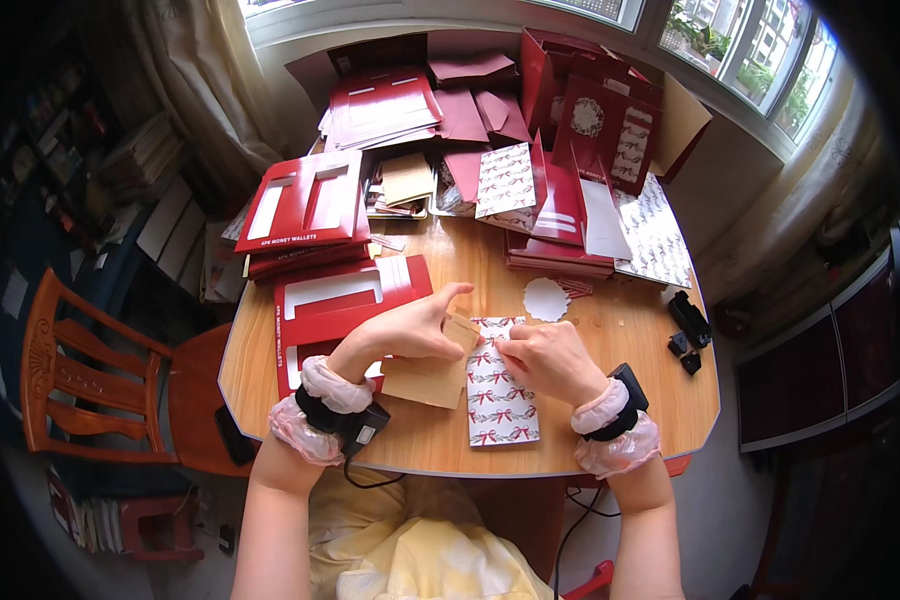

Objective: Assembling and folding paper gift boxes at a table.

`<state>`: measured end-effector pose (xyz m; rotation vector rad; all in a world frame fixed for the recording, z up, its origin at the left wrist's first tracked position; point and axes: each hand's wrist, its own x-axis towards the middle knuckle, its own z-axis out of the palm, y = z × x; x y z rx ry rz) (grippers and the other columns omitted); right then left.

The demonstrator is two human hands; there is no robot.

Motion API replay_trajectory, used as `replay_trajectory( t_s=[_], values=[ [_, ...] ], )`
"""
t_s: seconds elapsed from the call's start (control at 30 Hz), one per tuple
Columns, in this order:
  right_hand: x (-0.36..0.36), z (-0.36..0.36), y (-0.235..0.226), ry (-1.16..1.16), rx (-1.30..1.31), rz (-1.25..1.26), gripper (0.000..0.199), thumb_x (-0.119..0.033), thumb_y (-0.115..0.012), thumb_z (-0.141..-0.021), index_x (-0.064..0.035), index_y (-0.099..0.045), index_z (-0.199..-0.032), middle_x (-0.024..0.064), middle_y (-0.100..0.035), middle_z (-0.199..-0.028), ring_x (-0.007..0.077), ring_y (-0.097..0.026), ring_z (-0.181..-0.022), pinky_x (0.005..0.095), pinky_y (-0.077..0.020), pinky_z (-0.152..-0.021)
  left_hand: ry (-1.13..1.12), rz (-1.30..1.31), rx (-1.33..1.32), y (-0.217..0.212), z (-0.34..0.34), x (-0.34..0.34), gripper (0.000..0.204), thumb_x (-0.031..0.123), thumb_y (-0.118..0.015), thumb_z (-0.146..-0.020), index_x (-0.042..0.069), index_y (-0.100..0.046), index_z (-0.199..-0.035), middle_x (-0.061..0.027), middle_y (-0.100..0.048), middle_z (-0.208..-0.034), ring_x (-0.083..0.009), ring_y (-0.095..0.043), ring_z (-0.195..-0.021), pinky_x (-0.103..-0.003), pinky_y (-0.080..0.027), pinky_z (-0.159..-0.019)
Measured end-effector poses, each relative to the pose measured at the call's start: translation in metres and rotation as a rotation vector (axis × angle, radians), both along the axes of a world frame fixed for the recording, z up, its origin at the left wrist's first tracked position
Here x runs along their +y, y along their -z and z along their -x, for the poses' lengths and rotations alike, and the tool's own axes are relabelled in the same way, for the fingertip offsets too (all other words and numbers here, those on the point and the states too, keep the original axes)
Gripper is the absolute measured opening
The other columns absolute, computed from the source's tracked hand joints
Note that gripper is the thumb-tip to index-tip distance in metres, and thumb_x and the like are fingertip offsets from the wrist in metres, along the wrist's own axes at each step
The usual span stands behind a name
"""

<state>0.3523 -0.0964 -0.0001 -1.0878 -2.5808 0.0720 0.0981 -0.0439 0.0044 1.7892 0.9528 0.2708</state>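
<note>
A white envelope printed with red bows (502, 400) lies on the wooden table (620, 390) near its front edge. My right hand (548, 358) pinches the envelope's top edge. My left hand (415, 325) grips the top of a tan kraft envelope (430, 378) that lies just left of the printed one and touches it. Both wrists wear pink frilly cuffs with black devices strapped on.
A red die-cut card sheet (335, 295) lies under my left hand, more red sheets (305, 205) behind it. A white scalloped paper disc (546, 299) sits behind my right hand. Stacked red boxes, patterned envelopes and papers fill the far table. Black clips (688, 325) lie right. A wooden chair (90, 375) stands left.
</note>
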Motion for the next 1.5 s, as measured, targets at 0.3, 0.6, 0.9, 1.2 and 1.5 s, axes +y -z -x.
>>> replay_trajectory(
  t_s=[0.3, 0.6, 0.9, 1.2, 1.5],
  values=[
    [0.002, -0.005, -0.003, 0.004, 0.078, 0.062, 0.012, -0.013, -0.070, -0.083, -0.0146, -0.077, -0.092, 0.0046, -0.063, -0.075, 0.0236, -0.065, -0.064, 0.0369, -0.0503, -0.056, 0.001, 0.023, -0.033, 0.002, -0.001, 0.001, 0.099, 0.024, -0.074, -0.072, -0.001, -0.024, -0.153, -0.0251, -0.065, -0.108, -0.0282, -0.066, -0.100, -0.033, -0.052, -0.088],
    [0.005, -0.005, 0.001, 0.050, 0.184, 0.143, 0.016, -0.010, -0.066, -0.084, -0.0102, -0.076, -0.096, 0.0087, -0.067, -0.081, 0.0266, -0.067, -0.069, 0.0379, -0.0533, -0.062, 0.001, -0.020, -0.041, 0.004, -0.001, 0.001, 0.093, 0.013, -0.071, -0.074, 0.000, -0.024, -0.154, -0.0176, -0.069, -0.108, -0.0194, -0.065, -0.098, -0.030, -0.051, -0.088],
    [0.028, -0.026, -0.003, 0.278, 0.733, 0.377, 0.021, 0.001, -0.063, -0.089, 0.0004, -0.075, -0.107, 0.0115, -0.075, -0.094, 0.0102, -0.063, -0.065, 0.0255, -0.0508, -0.060, 0.008, -0.006, -0.101, 0.003, 0.002, 0.005, 0.090, 0.014, -0.072, -0.075, 0.000, -0.029, -0.153, -0.0146, -0.064, -0.107, -0.0182, -0.063, -0.097, -0.028, -0.051, -0.088],
    [0.019, 0.000, -0.041, 0.003, 0.633, 0.107, 0.013, 0.004, -0.073, -0.082, -0.0017, -0.073, -0.094, 0.0055, -0.066, -0.086, 0.0157, -0.066, -0.075, 0.0265, -0.0533, -0.062, -0.050, 0.086, -0.286, 0.008, -0.008, 0.008, 0.074, 0.017, -0.083, -0.080, 0.000, -0.041, -0.139, -0.0126, -0.070, -0.103, -0.0145, -0.066, -0.093, -0.028, -0.053, -0.081],
    [0.016, 0.016, -0.027, 0.004, 0.512, -0.184, 0.010, -0.005, -0.076, -0.079, -0.0080, -0.073, -0.088, 0.0029, -0.064, -0.084, 0.0224, -0.062, -0.080, 0.0350, -0.0524, -0.067, -0.092, 0.181, -0.393, 0.010, -0.006, 0.008, 0.046, 0.016, -0.080, -0.085, -0.001, -0.058, -0.121, -0.0089, -0.073, -0.097, -0.0094, -0.067, -0.080, -0.024, -0.053, -0.070]
  ],
)
